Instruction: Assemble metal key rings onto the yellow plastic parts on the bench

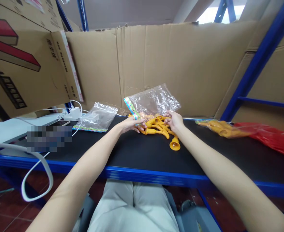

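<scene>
A heap of yellow plastic pieces (156, 125) lies on the black tabletop between my hands; one loose piece with a flared, bell-shaped end (174, 144) faces me at the near right. My left hand (131, 124) is closed on the lower end of the colourful strip of a clear plastic bag (153, 99), its fingertips beside the heap. The bag stands tilted up behind the pieces. At the heap's right side my right hand (175, 121) has its fingers closed on a yellow piece, close to the bag's lower edge. Its fingertips are partly hidden.
Another clear bag (97, 116) lies flat at left, near a white power strip (74, 113) and cables. To the right are a bagged set of yellow pieces (220, 128) and a red plastic bag (269, 135). Cardboard (180, 61) walls the back; a blue post (255, 61) slants at right.
</scene>
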A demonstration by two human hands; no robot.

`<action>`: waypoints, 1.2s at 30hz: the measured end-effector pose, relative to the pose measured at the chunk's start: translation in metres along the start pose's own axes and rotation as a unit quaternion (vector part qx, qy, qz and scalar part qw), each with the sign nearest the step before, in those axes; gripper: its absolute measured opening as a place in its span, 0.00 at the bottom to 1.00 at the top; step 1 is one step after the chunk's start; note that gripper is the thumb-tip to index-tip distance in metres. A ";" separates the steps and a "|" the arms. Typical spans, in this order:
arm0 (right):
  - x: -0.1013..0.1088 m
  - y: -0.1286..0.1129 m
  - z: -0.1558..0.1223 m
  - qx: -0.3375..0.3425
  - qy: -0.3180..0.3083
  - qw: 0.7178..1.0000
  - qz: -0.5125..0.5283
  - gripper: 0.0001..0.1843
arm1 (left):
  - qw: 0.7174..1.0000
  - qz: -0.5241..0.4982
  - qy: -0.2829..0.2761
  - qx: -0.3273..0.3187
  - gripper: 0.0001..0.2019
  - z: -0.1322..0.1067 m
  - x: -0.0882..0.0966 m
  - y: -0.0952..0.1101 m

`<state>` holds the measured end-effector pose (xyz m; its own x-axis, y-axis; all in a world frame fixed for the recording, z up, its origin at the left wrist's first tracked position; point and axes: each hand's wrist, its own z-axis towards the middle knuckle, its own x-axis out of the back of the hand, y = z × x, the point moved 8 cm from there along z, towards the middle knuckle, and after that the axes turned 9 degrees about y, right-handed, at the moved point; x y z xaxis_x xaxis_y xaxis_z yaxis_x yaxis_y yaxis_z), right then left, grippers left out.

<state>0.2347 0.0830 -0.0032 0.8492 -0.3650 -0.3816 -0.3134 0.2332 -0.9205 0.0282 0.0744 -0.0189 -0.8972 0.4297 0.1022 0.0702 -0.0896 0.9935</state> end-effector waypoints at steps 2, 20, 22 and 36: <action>0.001 0.001 0.000 0.003 0.006 1.000 -0.006 0.10 | 1.000 0.025 0.010 0.005 0.19 0.002 0.003 -0.004; 0.019 -0.014 0.008 -0.012 0.058 0.991 0.122 0.15 | 0.854 0.301 0.324 -0.272 0.37 -0.004 0.051 0.039; 0.017 -0.016 0.005 -0.018 0.052 0.990 0.126 0.14 | 0.790 0.430 0.266 -0.348 0.42 -0.012 0.027 0.046; 0.010 -0.022 0.010 0.003 -0.015 0.997 0.073 0.16 | 0.611 0.670 0.187 -0.379 0.33 -0.024 -0.013 0.063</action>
<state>0.2548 0.0835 0.0138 0.8072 -0.3002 -0.5082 -0.4317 0.2869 -0.8552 0.0340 0.0418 0.0415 -0.3033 -0.7073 0.6386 0.7552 -0.5871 -0.2916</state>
